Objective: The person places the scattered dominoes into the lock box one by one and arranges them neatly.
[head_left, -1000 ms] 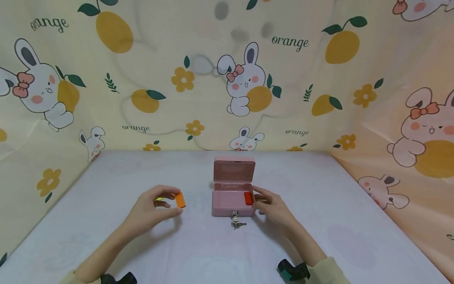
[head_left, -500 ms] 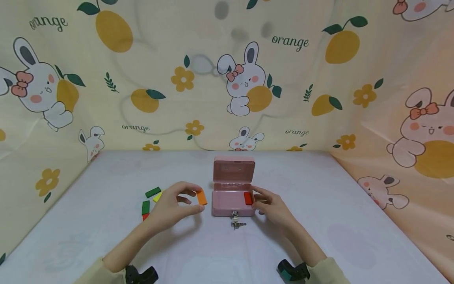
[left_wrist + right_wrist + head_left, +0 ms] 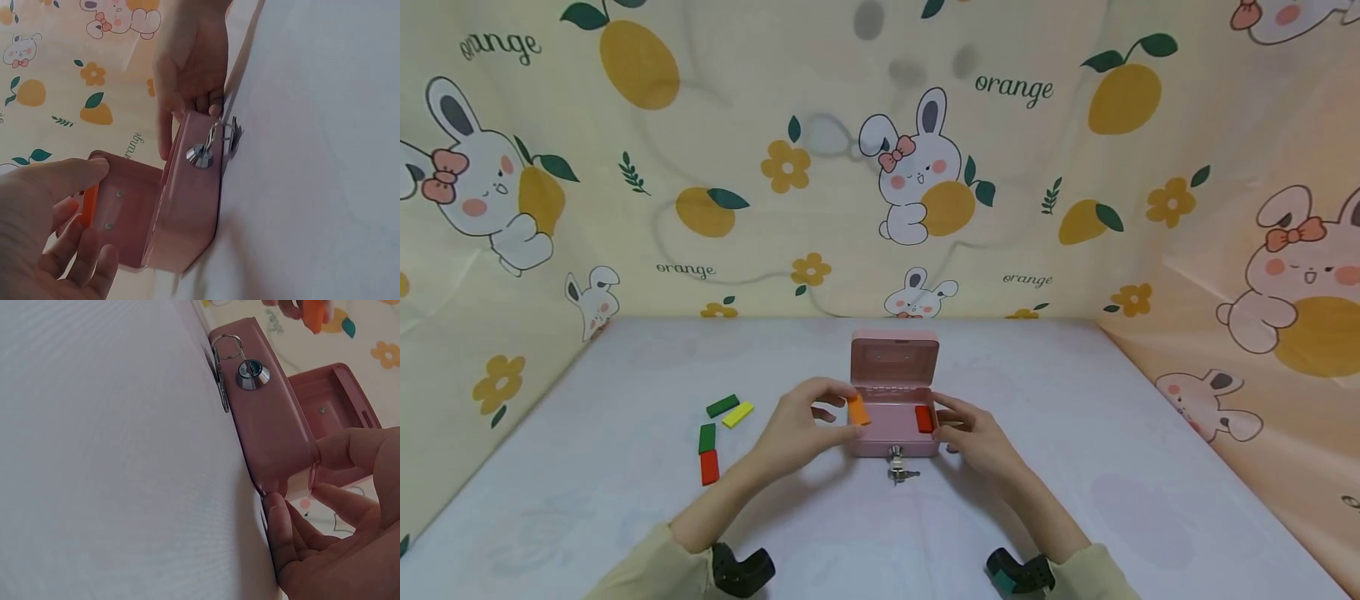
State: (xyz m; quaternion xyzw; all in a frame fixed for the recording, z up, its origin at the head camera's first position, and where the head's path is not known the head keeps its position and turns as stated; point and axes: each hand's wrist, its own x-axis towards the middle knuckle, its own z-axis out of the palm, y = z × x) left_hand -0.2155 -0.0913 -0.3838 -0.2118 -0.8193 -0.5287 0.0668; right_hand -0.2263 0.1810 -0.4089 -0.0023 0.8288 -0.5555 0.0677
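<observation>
Two hands busy here, one with a block and one with the box. The left hand point(image 3: 792, 425) has an orange block point(image 3: 860, 410) pinched between thumb and fingertips, up over the left end of the small pink box point(image 3: 868, 449). From the right wrist view it looks clear of the rim, so I'd call it mid-placement and not let go yet. The right hand point(image 3: 976, 433) grips the right side of the box, thumb by the near corner and fingers round the side, which I'd guess is to steady it.

As for the box itself: lid point(image 3: 894, 360) swung up at the far side, lock point(image 3: 896, 452) on the near face with a key in it and a ring hanging off. Inside I can make out one red block point(image 3: 924, 419) over by the right wall, and bare floor left of it.

Next move, if you ask me: lower the orange one past the left wall, then ease the fingers apart without clipping the rim.

Left of the box on the tabletop point(image 3: 625, 417) there's a far green block point(image 3: 723, 406) just beside a yellow block point(image 3: 737, 415), then nearer, a second green block point(image 3: 707, 437) end to end with a loose red block point(image 3: 709, 467).
</observation>
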